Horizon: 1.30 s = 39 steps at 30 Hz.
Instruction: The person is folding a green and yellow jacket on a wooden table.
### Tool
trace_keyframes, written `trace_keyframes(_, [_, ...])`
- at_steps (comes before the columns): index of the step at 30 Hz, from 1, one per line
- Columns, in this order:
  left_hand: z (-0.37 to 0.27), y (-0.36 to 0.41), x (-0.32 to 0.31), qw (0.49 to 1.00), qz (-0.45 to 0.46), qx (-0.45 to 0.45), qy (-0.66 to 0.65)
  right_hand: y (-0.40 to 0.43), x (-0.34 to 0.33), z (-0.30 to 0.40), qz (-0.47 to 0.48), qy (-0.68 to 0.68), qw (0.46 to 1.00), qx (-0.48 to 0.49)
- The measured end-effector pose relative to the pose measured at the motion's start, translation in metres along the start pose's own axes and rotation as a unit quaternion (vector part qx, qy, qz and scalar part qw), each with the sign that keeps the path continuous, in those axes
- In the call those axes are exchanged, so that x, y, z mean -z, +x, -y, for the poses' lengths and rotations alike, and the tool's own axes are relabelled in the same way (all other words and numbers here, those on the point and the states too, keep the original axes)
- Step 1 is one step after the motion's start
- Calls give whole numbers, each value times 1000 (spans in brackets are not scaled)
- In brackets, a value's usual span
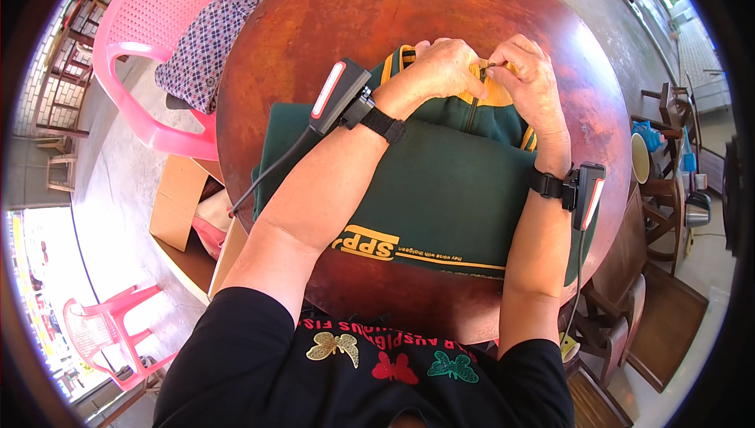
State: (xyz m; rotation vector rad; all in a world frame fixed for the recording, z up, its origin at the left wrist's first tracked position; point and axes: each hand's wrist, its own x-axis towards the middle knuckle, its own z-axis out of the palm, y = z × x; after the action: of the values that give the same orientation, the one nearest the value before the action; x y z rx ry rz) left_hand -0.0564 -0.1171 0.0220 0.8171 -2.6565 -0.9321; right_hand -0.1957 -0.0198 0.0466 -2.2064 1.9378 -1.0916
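A dark green jacket (pixel 454 174) with yellow trim lies folded on the round wooden table (pixel 354 9), its yellow collar (pixel 498 91) toward the far side. Printed writing runs along its near part, upside down to me. My left hand (pixel 448 68) grips the collar beside the top of the zipper (pixel 473 111). On the other side of the zipper, my right hand (pixel 525 77) pinches a small dark piece at its top, seemingly the pull tab. Below the hands, the zipper line runs down into the folded cloth. Both wrists wear strapped devices with cables.
Left of the table stands a pink plastic chair (pixel 147 21) with a patterned cloth (pixel 209 45) on it. Below that is an open cardboard box (pixel 177 201) with cloth inside. Wooden chairs (pixel 666 322) crowd the right side. Another pink chair (pixel 112 333) stands lower left.
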Motion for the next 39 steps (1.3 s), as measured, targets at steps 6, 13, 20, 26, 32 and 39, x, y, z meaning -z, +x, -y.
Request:
trace_keyframes(6, [-2,-1,1,1000,-1,21,-14,0,1,2,1,5,999,52])
trace_keyframes(13, [-1,-3,9,992,61,43,-105,2,2,9,0,-39,999,25])
trace_keyframes(20, [-4,-8,8,998,33,1,-56,-5,4,4,18,44,998,-45])
trace_keyframes(26, [0,-11,15,995,-21,-93,10,-9,12,-11,113,145,974,-135])
trace_keyframes(32, [7,-14,22,992,-65,-105,12,-9,13,-10,113,144,978,-103])
trace_keyframes(39, [15,-11,20,983,-103,-152,20,-9,11,-9,93,140,981,-92])
